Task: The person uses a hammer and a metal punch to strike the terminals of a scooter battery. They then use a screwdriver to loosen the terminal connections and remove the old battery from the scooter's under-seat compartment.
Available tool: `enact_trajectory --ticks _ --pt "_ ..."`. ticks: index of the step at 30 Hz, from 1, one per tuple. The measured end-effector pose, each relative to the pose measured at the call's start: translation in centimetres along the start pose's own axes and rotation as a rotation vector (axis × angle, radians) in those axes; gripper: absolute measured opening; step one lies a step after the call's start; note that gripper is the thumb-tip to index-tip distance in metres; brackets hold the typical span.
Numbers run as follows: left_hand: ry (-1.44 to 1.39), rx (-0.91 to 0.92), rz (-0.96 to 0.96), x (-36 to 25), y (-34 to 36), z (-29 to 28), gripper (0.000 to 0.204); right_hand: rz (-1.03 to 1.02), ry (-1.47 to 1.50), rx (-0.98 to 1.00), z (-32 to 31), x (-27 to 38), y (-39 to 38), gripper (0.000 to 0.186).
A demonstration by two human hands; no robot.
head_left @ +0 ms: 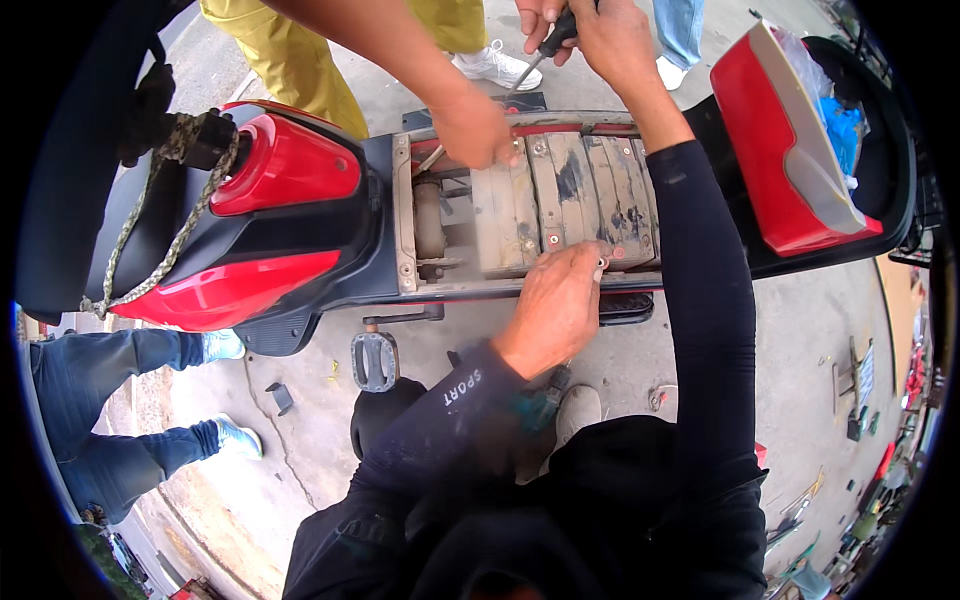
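My left hand (555, 312) is closed over the near edge of a row of dusty batteries (560, 190), its fingertips beside a small round metal piece (602, 263) that looks pinched there. The batteries sit in the open frame of a red and black electric scooter (290, 165). Stretched across to the far side, my right hand (612, 42) has its fingers around the black handle of a screwdriver (557, 36), whose shaft slants down to the left. Another person's hand (538, 18) also touches that handle. A co-worker's other hand (478, 128) rests on the left-hand battery.
A red and grey panel (775, 140) stands at the scooter's rear. A pedal (375, 362) juts out on the near side. One person's legs (120, 400) are at the left, others stand beyond the scooter. Tools (800, 515) lie on the right floor.
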State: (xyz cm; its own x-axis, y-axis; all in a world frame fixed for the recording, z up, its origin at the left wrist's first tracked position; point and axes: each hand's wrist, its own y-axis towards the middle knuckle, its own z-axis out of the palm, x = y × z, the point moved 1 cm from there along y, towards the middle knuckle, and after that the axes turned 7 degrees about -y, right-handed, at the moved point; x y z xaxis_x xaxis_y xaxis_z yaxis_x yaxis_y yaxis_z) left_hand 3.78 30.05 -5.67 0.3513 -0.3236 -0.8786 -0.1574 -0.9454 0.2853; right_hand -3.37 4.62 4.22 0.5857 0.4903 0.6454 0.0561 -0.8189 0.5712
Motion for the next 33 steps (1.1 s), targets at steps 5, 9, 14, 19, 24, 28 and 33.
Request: enact_trajectory --ticks 5,9,14,19,24,28,33 --pt "0.017 -0.020 0.008 -0.5 0.1 0.2 0.026 -0.051 -0.208 -0.004 -1.1 -0.1 -2.3 0.029" --pt "-0.026 -0.027 0.009 0.1 -0.2 0.2 0.026 0.043 -0.139 0.122 -0.2 -0.6 -3.8 0.031" --pt "0.043 0.000 0.027 0.1 -0.1 0.2 0.025 0.122 -0.090 0.176 0.0 0.7 -3.2 0.031" --pt "-0.040 0.000 0.037 0.3 -0.1 0.0 0.027 -0.027 -0.104 0.287 2.9 0.1 -0.2 0.027" --pt "-0.034 0.011 0.022 -0.3 0.1 0.1 0.027 -0.161 -0.275 0.219 5.0 -2.0 2.6 0.027" --pt "-0.037 -0.031 -0.007 -0.5 -0.1 -0.6 0.023 0.015 -0.082 0.312 5.8 -2.5 2.7 0.022" --pt "-0.117 -0.044 -0.014 -0.2 0.3 -0.5 0.022 0.298 0.255 0.526 9.0 -7.4 6.1 0.018"
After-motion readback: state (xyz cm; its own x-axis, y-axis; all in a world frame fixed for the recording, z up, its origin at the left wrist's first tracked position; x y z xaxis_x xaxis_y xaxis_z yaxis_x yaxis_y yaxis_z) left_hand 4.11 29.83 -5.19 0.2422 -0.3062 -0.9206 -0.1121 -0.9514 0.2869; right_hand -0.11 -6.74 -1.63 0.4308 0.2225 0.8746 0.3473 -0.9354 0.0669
